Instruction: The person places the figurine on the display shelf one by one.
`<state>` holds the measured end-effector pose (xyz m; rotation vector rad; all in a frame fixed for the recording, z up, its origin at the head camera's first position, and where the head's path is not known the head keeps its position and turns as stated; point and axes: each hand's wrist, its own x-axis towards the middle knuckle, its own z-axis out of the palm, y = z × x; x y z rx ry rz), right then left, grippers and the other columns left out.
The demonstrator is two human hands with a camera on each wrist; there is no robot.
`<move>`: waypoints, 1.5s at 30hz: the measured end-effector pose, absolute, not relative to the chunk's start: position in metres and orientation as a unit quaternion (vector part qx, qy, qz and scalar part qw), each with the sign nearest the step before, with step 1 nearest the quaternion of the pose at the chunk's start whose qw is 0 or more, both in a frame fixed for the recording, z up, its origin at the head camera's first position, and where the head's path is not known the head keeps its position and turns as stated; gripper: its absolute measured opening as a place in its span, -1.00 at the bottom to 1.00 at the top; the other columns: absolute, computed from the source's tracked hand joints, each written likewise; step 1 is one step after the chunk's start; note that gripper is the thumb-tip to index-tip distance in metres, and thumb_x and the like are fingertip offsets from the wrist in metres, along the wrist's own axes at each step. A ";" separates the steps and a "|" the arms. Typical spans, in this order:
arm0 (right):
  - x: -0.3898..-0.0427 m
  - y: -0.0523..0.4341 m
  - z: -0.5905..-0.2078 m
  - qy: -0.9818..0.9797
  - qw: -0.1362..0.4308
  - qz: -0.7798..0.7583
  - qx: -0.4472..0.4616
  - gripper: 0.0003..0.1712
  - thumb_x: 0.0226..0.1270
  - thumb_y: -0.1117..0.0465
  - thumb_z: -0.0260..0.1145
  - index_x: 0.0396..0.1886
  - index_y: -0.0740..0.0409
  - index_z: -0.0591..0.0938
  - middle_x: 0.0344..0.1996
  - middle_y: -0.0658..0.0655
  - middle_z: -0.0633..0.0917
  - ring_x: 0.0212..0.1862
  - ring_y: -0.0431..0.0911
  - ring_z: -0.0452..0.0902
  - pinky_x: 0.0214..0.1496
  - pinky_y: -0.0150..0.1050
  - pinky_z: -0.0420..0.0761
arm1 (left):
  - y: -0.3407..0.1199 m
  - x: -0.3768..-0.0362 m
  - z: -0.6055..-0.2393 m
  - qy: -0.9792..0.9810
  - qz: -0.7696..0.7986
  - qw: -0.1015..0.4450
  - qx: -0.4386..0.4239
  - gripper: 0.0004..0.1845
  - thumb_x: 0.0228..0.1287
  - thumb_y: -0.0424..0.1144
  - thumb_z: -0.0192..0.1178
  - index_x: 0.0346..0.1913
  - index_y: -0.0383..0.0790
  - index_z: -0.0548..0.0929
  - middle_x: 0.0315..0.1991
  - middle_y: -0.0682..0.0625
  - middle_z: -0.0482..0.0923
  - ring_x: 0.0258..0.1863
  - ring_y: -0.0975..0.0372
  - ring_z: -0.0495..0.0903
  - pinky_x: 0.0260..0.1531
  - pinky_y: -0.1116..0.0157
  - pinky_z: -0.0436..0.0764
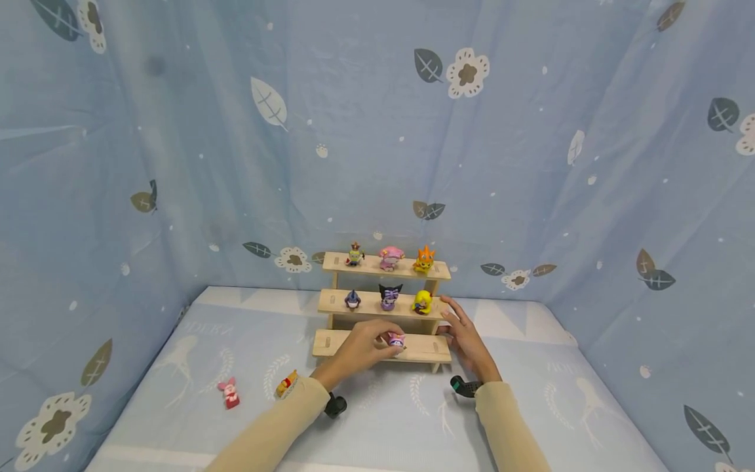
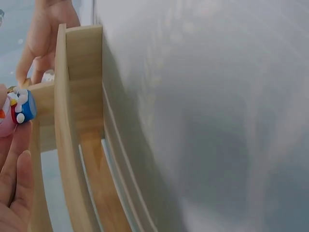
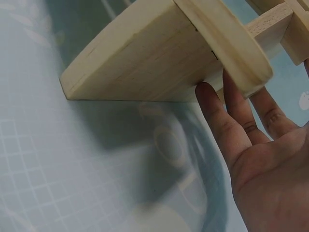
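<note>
Setting: a three-tier pale wooden display shelf [image 1: 383, 307] stands on a light blue printed table cover [image 1: 531, 406], with blue leaf-patterned cloth hung behind and to both sides.
Left hand: the left hand [image 1: 362, 349] has its fingers curled round a small pink and blue toy figure [image 1: 396, 339], pinching it just over the middle of the shelf's lowest tier; the left wrist view shows the figure [image 2: 19, 106] against the edge of a plank.
Right hand: the right hand [image 1: 466, 337] lies with straight, relaxed fingers [image 3: 217, 116] against the right end of the shelf, holding nothing and seemingly steadying it.
Already on the shelf: three little figures on the top tier and three on the middle tier; the lowest tier carries none apart from the one being held.
Near left on the cover: a small pink figure [image 1: 229, 392] and a small yellow and orange figure [image 1: 287, 384], well apart from the shelf.
Step in hand: by the look of it, setting the held figure down on the lowest tier.
Next move calls for: judging by the rows above, lowering the figure upright onto the plank, then loosening the fingers without tipping it.
</note>
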<state>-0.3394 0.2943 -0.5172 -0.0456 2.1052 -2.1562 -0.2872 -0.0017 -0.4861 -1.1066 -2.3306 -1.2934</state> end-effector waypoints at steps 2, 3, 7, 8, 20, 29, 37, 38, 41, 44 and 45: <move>-0.340 0.294 -0.517 0.696 0.063 -0.715 -0.017 -0.32 0.53 -0.20 0.23 0.56 -0.39 0.28 0.46 0.17 0.33 -0.01 0.01 0.55 0.02 -0.05 0.64 | 0.004 -0.288 -0.487 -0.802 -0.450 0.119 -0.373 -0.70 0.27 -0.21 0.48 0.03 -0.17 0.74 -0.10 0.12 0.71 -0.22 0.35 0.66 -0.20 0.37 0.68; -0.340 0.294 -0.518 0.696 0.061 -0.715 -0.016 -0.33 0.53 -0.20 0.24 0.55 -0.40 0.30 0.46 0.16 0.34 -0.01 0.01 0.55 0.02 -0.04 0.64 | 0.006 -0.288 -0.487 -0.803 -0.452 0.114 -0.370 -0.70 0.28 -0.21 0.48 0.04 -0.16 0.74 -0.10 0.12 0.71 -0.21 0.35 0.65 -0.20 0.38 0.68; -0.340 0.294 -0.518 0.694 0.062 -0.717 -0.014 -0.36 0.52 -0.20 0.24 0.53 -0.43 0.32 0.45 0.14 0.35 0.00 0.02 0.55 0.02 -0.04 0.65 | 0.016 -0.290 -0.489 -0.802 -0.451 0.107 -0.378 -0.69 0.29 -0.23 0.46 0.05 -0.20 0.73 -0.08 0.10 0.70 -0.19 0.36 0.65 -0.18 0.41 0.67; -0.340 0.295 -0.518 0.692 0.061 -0.719 -0.013 -0.37 0.52 -0.19 0.24 0.52 -0.43 0.33 0.44 0.14 0.36 0.00 0.02 0.55 0.02 -0.04 0.65 | 0.018 -0.291 -0.490 -0.801 -0.449 0.109 -0.381 -0.69 0.29 -0.23 0.46 0.05 -0.20 0.73 -0.08 0.09 0.70 -0.19 0.36 0.65 -0.17 0.42 0.66; -0.339 0.297 -0.516 0.683 0.063 -0.727 -0.026 -0.40 0.61 -0.09 0.17 0.56 -0.33 0.30 0.45 0.18 0.33 -0.03 -0.02 0.55 -0.01 -0.08 0.66 | 0.049 -0.297 -0.496 -0.799 -0.457 0.108 -0.374 -0.72 0.30 -0.28 0.45 0.04 -0.18 0.73 -0.09 0.08 0.68 -0.19 0.38 0.63 -0.15 0.45 0.65; -0.336 0.295 -0.517 0.681 0.060 -0.729 -0.034 -0.42 0.62 -0.07 0.16 0.55 -0.32 0.31 0.40 0.15 0.38 -0.04 -0.01 0.56 0.00 -0.11 0.65 | 0.066 -0.298 -0.499 -0.802 -0.465 0.116 -0.358 -0.76 0.28 -0.31 0.46 -0.02 -0.18 0.73 -0.13 0.07 0.68 -0.21 0.37 0.63 -0.19 0.48 0.62; -0.337 0.295 -0.518 0.680 0.062 -0.730 -0.035 -0.40 0.63 -0.08 0.15 0.57 -0.31 0.29 0.42 0.16 0.38 -0.02 -0.01 0.54 0.03 -0.12 0.64 | 0.071 -0.296 -0.496 -0.806 -0.477 0.111 -0.333 -0.76 0.28 -0.32 0.46 -0.02 -0.17 0.71 -0.13 0.06 0.66 -0.22 0.36 0.62 -0.20 0.48 0.62; -0.338 0.295 -0.518 0.679 0.061 -0.731 -0.034 -0.41 0.63 -0.07 0.15 0.56 -0.31 0.30 0.42 0.16 0.39 -0.03 0.00 0.54 0.03 -0.12 0.64 | 0.071 -0.296 -0.496 -0.807 -0.476 0.110 -0.333 -0.76 0.28 -0.32 0.46 -0.02 -0.17 0.71 -0.13 0.05 0.66 -0.22 0.36 0.62 -0.20 0.48 0.62; -0.337 0.295 -0.517 0.679 0.064 -0.731 -0.033 -0.42 0.63 -0.07 0.15 0.56 -0.33 0.30 0.43 0.14 0.38 -0.03 -0.01 0.54 0.03 -0.11 0.64 | 0.071 -0.297 -0.497 -0.809 -0.473 0.103 -0.334 -0.74 0.27 -0.34 0.47 -0.01 -0.16 0.71 -0.13 0.06 0.65 -0.21 0.36 0.63 -0.20 0.48 0.63; -0.337 0.296 -0.517 0.679 0.065 -0.731 -0.032 -0.42 0.64 -0.06 0.14 0.56 -0.34 0.30 0.44 0.13 0.36 -0.03 -0.02 0.55 0.03 -0.09 0.63 | 0.070 -0.298 -0.498 -0.808 -0.474 0.090 -0.337 -0.69 0.26 -0.36 0.47 0.04 -0.15 0.69 -0.10 0.06 0.66 -0.20 0.37 0.64 -0.19 0.45 0.65; -0.337 0.296 -0.517 0.679 0.066 -0.731 -0.033 -0.42 0.64 -0.06 0.14 0.56 -0.34 0.29 0.45 0.13 0.35 -0.03 -0.02 0.55 0.04 -0.08 0.63 | 0.070 -0.299 -0.498 -0.808 -0.477 0.082 -0.337 -0.67 0.26 -0.37 0.47 0.06 -0.16 0.69 -0.08 0.06 0.66 -0.19 0.37 0.64 -0.17 0.44 0.66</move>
